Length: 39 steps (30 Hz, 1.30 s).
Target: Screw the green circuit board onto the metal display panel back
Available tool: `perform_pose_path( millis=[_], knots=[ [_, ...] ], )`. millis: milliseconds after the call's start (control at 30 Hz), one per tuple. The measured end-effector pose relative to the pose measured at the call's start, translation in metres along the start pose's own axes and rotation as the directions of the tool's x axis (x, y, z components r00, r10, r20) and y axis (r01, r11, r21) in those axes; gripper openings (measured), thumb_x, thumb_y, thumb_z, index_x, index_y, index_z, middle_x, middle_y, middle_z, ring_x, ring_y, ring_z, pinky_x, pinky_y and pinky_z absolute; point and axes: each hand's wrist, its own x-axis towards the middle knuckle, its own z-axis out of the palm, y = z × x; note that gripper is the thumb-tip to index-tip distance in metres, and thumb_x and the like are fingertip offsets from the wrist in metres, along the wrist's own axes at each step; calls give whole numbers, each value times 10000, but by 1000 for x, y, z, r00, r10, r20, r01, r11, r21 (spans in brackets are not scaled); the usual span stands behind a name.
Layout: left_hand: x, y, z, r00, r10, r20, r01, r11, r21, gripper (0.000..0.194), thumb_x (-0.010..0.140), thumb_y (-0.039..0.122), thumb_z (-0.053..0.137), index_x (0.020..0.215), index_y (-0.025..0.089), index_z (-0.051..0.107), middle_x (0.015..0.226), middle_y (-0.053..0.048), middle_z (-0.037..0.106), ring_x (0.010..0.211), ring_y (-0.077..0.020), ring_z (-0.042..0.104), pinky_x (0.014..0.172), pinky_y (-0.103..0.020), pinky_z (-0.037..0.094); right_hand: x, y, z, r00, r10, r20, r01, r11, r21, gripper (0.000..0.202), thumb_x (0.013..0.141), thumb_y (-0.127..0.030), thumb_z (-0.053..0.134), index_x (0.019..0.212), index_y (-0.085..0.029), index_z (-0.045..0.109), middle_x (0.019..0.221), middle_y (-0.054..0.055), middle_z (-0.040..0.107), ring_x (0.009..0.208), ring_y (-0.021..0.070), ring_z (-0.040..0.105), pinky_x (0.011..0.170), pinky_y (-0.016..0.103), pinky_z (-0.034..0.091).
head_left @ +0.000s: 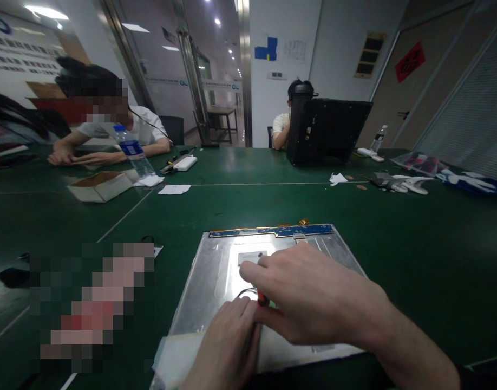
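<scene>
A flat silver display panel (pixel 200 287) lies on the green table in front of me, with a narrow blue circuit board (pixel 305 231) along its far edge. My right hand (pixel 309 290) is closed over the panel around a small tool with a red and black handle (pixel 263 298); its tip is hidden. Close below it, my left hand (pixel 232 336) rests low on the panel with its fingers curled together. What those fingers pinch, if anything, is hidden. A thin dark wire (pixel 247 291) curves beside the fingertips.
A water bottle (pixel 135 154) and a shallow open box (pixel 100 187) stand at the left. Across the table is a large black case (pixel 332 130). Gloves (pixel 411 184) lie at the right. Two people sit at the far side. A blurred-out patch covers the near left.
</scene>
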Motion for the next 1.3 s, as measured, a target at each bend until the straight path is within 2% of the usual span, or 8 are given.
perform_pose_path(
  millis=[100,300,500,700,867,1000,1100,1300],
  knots=[
    [-1,-1,1,1000,22,-14,-22,1000,-4,205,862,132,371,821,191,563,777,-74,650,668,-224,620,590,-340,504,0,1,2,1000,25,-16,-25,1000,1,145,880,-336,529,928,-201,547,712,-1,633,573,147,542,470,284,237],
    [-3,-2,5,1000,1,-3,0,1000,8,213,860,133,365,795,193,558,760,-71,648,654,-222,610,588,-335,505,0,-1,-3,1000,-22,8,22,1000,1,119,844,-210,529,959,-178,528,776,25,645,590,142,535,458,269,259],
    [-1,-1,3,1000,15,-15,-15,1000,26,227,866,124,358,811,191,567,755,-71,647,671,-212,619,589,-317,500,0,0,-1,1000,28,5,-28,1000,-8,163,889,-346,523,935,-192,554,702,5,639,562,149,553,466,287,254],
    [-1,-2,3,999,-5,35,4,1000,9,234,875,128,341,815,187,559,772,-80,655,665,-227,619,592,-343,502,0,0,-3,1000,6,13,-6,1000,0,130,841,-230,540,961,-181,533,764,30,652,593,148,541,475,280,245],
    [-2,-3,5,1000,17,5,-17,1000,16,211,876,132,357,808,197,545,758,-70,647,655,-222,615,586,-331,485,1,0,-1,1000,30,5,-30,1000,1,115,863,-285,525,931,-194,538,713,6,632,559,143,514,469,287,234],
    [0,-1,3,1000,13,0,-13,1000,27,218,870,121,354,788,199,540,739,-68,645,635,-226,611,558,-327,476,0,0,-2,999,19,26,-19,1000,8,71,864,-230,519,920,-189,536,737,9,629,580,132,513,483,279,254],
    [0,-2,5,1000,8,6,-9,999,38,227,877,128,346,793,196,545,746,-73,649,642,-230,612,575,-338,483,-1,-1,-5,999,-11,47,10,1000,19,129,820,-199,563,943,-182,528,790,22,633,608,135,517,481,271,261],
    [-5,-7,13,999,30,-30,-29,999,30,229,889,152,339,797,201,543,742,-69,644,645,-232,610,572,-344,481,0,0,-2,999,29,37,-30,999,17,109,871,-286,527,925,-193,548,743,9,621,582,130,490,489,278,245]
  ],
)
